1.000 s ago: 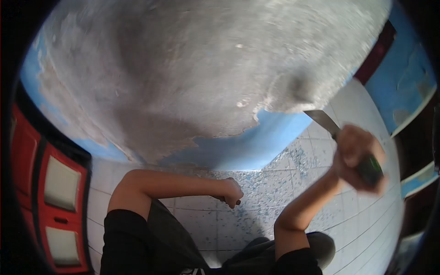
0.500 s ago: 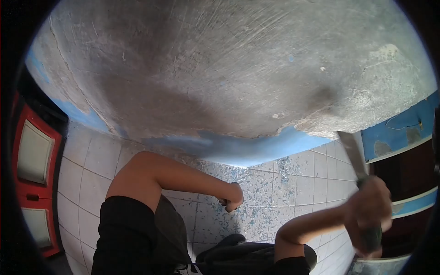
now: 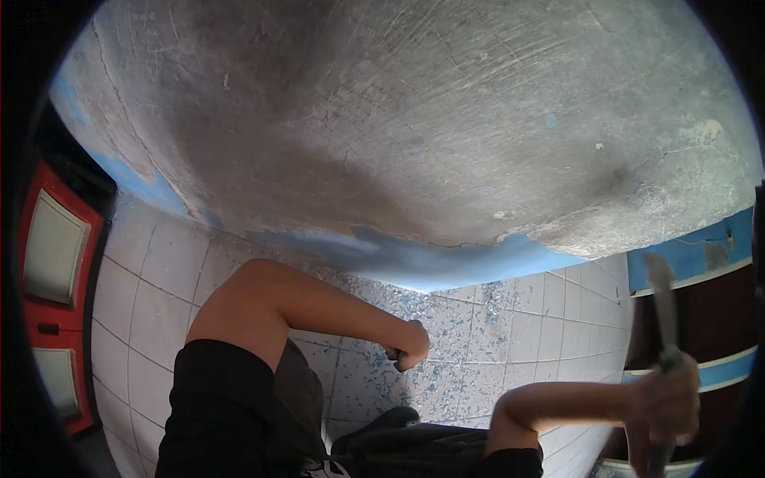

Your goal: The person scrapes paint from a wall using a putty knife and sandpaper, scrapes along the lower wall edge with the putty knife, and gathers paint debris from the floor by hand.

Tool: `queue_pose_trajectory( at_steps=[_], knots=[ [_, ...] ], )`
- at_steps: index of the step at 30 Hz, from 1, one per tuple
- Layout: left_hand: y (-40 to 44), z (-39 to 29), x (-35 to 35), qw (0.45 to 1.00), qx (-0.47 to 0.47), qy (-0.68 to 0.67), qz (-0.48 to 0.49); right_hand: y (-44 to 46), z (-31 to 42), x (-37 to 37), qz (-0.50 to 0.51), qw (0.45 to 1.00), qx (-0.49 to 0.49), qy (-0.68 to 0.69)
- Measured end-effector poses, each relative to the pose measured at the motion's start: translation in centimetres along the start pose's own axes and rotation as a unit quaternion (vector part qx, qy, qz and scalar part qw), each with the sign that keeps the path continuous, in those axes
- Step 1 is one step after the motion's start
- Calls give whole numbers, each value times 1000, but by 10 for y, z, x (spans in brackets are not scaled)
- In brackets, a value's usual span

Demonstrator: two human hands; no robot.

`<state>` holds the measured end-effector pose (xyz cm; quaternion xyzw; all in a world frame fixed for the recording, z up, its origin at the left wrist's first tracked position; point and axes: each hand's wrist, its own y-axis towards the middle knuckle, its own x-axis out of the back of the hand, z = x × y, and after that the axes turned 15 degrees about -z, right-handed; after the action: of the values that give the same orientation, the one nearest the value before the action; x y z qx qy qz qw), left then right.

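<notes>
My right hand (image 3: 663, 402) is closed round the handle of a scraper (image 3: 663, 307) at the lower right. Its flat metal blade points up, apart from the wall, and is slightly blurred. The wall (image 3: 382, 119) fills the upper view, mostly bare grey plaster with scratch marks. Blue paint (image 3: 430, 263) remains in a strip along its base. Near the middle, my left hand (image 3: 412, 346) hangs curled over the floor. Whether anything is inside its fingers is hidden.
Blue and white paint flakes (image 3: 446, 350) lie scattered over the pale floor tiles (image 3: 159, 263). A red cabinet (image 3: 60, 299) with light panels stands at the left. Blue-edged dark shelving (image 3: 701, 319) is at the right. My dark shoe (image 3: 396, 418) is at the bottom.
My right hand has moved right and a little down with the scraper, whose blade is now more upright and farther from the wall. My left hand has hardly moved.
</notes>
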<state>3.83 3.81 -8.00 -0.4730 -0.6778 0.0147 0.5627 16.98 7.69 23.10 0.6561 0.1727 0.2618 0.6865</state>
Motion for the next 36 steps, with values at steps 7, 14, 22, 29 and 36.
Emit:
queue_pose_trajectory(
  at_steps=[7,14,22,29,36],
  knots=[
    [-9,-3,1,998,-27,23,-49,-90,-62,-21,-168,976,-139,6],
    [-7,-8,1,1000,-10,-6,-26,-23,-27,4,-151,974,-161,49],
    [-7,-10,7,1000,9,11,-21,-83,-36,6,-127,984,-119,40],
    [-27,-17,19,999,-9,15,-32,-225,-45,-40,-348,872,-336,-78],
    [-33,-5,34,992,85,62,-68,-219,-27,-60,-393,775,-487,-89]
  ],
)
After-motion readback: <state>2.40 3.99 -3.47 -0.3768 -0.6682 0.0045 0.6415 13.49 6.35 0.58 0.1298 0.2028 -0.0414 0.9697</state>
